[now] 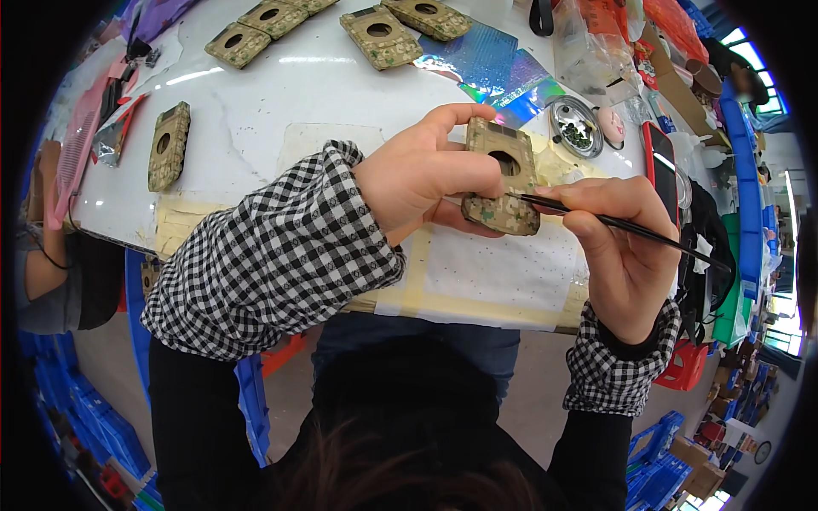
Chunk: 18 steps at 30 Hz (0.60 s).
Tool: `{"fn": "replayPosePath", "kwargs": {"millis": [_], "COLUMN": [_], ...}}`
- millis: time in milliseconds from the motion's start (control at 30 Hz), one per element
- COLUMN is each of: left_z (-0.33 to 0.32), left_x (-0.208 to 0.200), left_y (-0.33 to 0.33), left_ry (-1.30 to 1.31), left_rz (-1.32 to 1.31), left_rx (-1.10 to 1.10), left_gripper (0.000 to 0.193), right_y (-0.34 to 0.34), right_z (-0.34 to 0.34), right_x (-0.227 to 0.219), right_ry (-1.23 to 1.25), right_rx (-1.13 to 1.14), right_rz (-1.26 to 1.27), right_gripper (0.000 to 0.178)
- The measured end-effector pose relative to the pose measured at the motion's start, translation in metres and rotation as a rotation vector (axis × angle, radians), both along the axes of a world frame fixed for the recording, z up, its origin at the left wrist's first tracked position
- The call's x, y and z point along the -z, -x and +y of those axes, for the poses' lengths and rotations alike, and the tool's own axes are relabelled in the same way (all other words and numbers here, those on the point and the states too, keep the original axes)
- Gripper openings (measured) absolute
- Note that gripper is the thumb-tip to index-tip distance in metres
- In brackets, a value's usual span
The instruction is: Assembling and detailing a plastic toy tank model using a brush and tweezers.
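My left hand [430,175] grips a small rectangular pouch [503,177] in a camouflage pattern with a round hole in its face, held upright above the white table [315,94]. My right hand [618,247] pinches a thin black stick-like tool [622,226], whose tip touches the lower part of the pouch. Both sleeves are black-and-white checked.
Several matching camouflage pouches [379,36] lie at the far table edge, one more [169,146] at the left. A shiny iridescent sheet [503,72], a round metal dish of small parts [577,126] and a red-cased phone [662,162] sit to the right. Another person's arm [43,272] shows at the left.
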<state>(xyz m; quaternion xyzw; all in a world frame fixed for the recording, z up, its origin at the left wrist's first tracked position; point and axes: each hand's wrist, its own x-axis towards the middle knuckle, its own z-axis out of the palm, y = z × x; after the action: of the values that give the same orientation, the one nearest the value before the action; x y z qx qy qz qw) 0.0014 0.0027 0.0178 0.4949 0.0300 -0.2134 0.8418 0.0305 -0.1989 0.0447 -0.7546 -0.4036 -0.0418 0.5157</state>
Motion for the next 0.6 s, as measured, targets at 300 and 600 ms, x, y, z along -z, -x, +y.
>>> {"fn": "replayPosePath", "kwargs": {"millis": [300, 600], "left_z": [0.0003, 0.0], "left_x": [-0.0007, -0.0015], "left_y": [0.0003, 0.0006], "left_ry": [-0.019, -0.031], "left_rz": [-0.002, -0.004], "left_rx": [0.003, -0.001], "left_gripper": [0.071, 0.072], "right_y": [-0.0009, 0.0001], "right_z": [0.0009, -0.0019], "right_x": [-0.0028, 0.0009], "right_ry": [0.03, -0.019], "right_rx": [-0.024, -0.004], "right_rz": [-0.061, 0.003], "right_gripper": [0.013, 0.015]}}
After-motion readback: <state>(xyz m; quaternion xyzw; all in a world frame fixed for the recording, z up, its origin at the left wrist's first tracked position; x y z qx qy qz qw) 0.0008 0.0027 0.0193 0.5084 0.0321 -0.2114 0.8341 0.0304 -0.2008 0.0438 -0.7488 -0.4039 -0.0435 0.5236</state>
